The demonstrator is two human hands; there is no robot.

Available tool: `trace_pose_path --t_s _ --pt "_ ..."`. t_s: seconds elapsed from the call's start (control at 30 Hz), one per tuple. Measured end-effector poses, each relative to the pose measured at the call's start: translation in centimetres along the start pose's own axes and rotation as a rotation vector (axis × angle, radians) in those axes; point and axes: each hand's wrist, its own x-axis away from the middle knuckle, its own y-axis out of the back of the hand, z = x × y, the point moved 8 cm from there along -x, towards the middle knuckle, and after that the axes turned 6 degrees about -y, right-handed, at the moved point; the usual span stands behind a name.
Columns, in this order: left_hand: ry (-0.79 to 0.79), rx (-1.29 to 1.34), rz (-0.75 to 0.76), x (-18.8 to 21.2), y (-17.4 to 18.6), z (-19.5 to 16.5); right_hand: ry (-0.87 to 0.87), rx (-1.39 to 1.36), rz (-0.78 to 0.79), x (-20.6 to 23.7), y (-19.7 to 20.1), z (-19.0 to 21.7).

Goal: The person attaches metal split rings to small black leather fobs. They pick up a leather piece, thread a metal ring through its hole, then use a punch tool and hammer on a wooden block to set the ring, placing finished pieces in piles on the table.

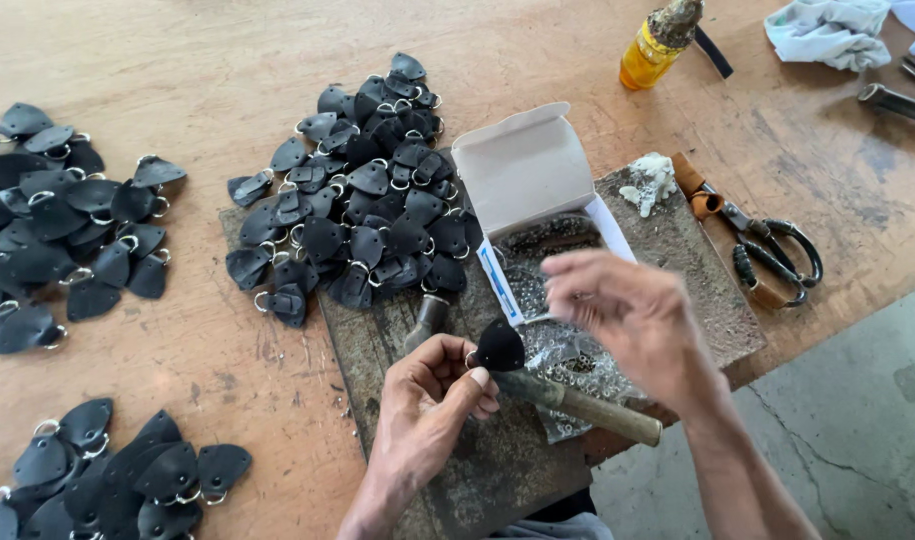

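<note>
My left hand [428,395] pinches a small black leather tab [500,346] with a metal ring, holding it over a dark work board [478,470]. My right hand [628,315] hovers, blurred, above an open white box [523,175] full of small metal rivets, fingers bunched; whether it holds a rivet I cannot tell. A hammer with a wooden handle [578,405] lies on the board under both hands, its head [430,318] pointing left.
A big pile of black tabs [363,195] sits on the board's far left. Two more piles lie at the left edge [63,225] and the bottom left [118,480]. Scissors [773,255], a yellow bottle [653,50] and a cloth [828,30] are at right. The table edge runs diagonally at right.
</note>
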Motion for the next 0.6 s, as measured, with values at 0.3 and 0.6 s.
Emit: trace_pose_path --t_s 0.3,0.6 --pt "-0.002 -0.017 0.033 1.8 0.0 -0.2 -0.076 0.048 0.023 3.9 -4.2 3.5" --pt "-0.09 -0.233 -0.108 3.2 2.0 -1.2 0.138 0.168 -0.06 4.7 -4.9 6.8"
